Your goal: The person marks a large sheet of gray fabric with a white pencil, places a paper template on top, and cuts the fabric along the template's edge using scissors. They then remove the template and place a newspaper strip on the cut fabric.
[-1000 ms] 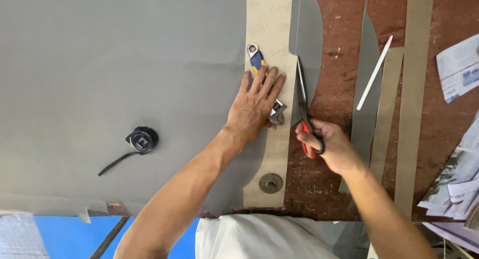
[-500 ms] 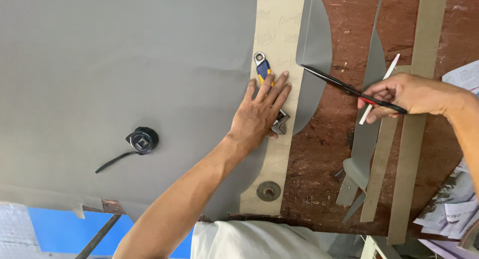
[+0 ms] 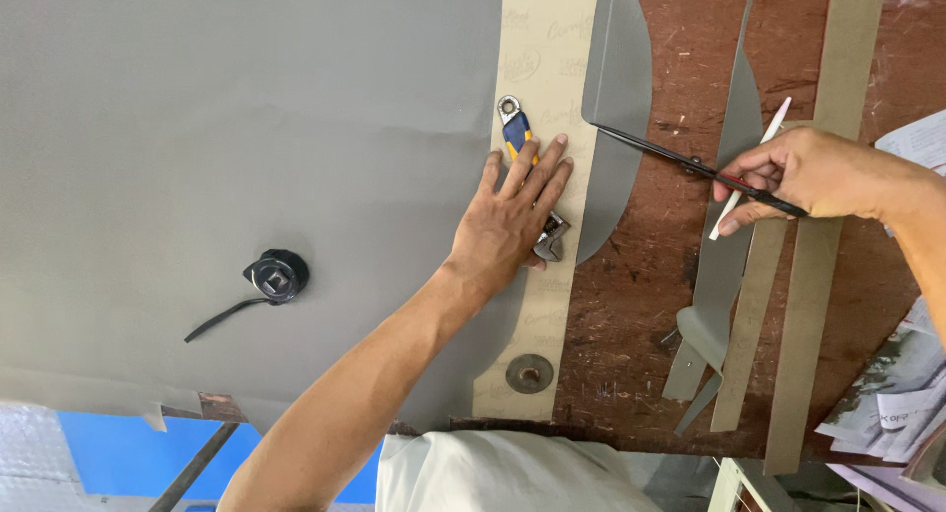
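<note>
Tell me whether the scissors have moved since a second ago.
Yes. The scissors, held in the right hand, have swung away from the tan pattern strip, out rightward over the bare brown table.

I stood in a cutting workshop: grey sheet (image 3: 246, 128) covered my counter (image 3: 650, 305), offcut strips (image 3: 724, 266) at three o'clock, scissors (image 3: 690, 162) nearby.

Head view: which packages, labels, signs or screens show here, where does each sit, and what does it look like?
No packages, signs or screens.
Printed papers: loose white sheets with dark print, piled at the right edge of the table.
Tan template strip: long beige band with faint repeated marks, lying up the middle under the left hand.
</note>
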